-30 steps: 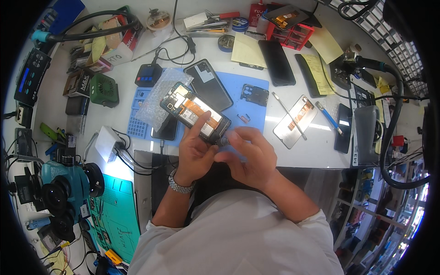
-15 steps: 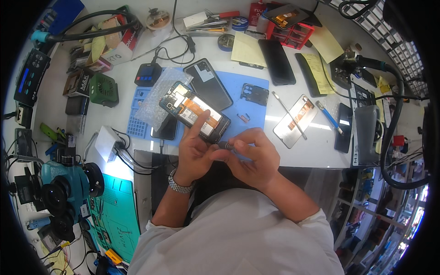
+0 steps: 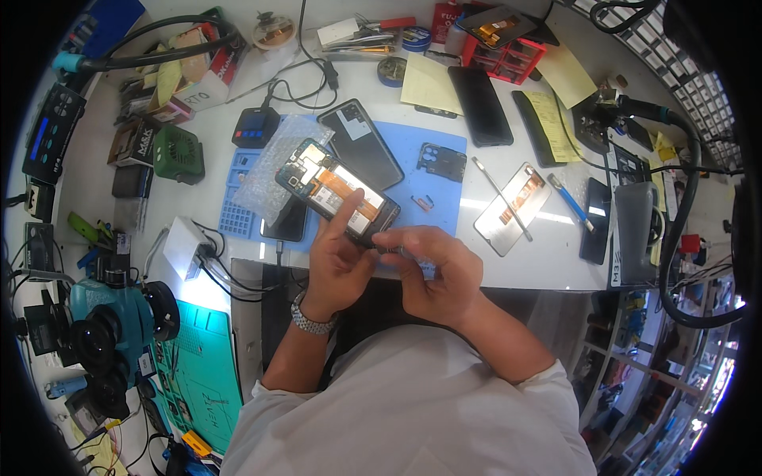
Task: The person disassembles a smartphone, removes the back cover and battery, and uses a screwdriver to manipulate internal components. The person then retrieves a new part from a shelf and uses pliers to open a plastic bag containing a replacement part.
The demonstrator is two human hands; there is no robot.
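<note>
An opened smartphone [image 3: 325,184], its battery, orange flex cable and bare board showing, lies tilted over the blue work mat [image 3: 441,131]. My left hand [image 3: 336,266] holds its lower end, with the index finger laid along the battery. Close by, my right hand [image 3: 441,270] has its thumb and fingers drawn together at the phone's lower corner, beside my left thumb. Whatever sits in that pinch is too small and covered to make out. Beyond the phone rests a dark phone back cover [image 3: 361,143], and bubble wrap [image 3: 278,170] lies to its left.
On the mat are a dark phone part [image 3: 441,161] and small loose pieces [image 3: 422,204]. To the right lie a phone panel [image 3: 500,226] with a metal tool [image 3: 502,198] across it, and a blue pen-like tool [image 3: 570,201]. A microscope [image 3: 111,317] stands at left.
My right hand has shifted slightly left and up to the phone's lower edge, its fingers curling over. The small dark piece seen between my hands is now mostly hidden. My left hand stays put.
</note>
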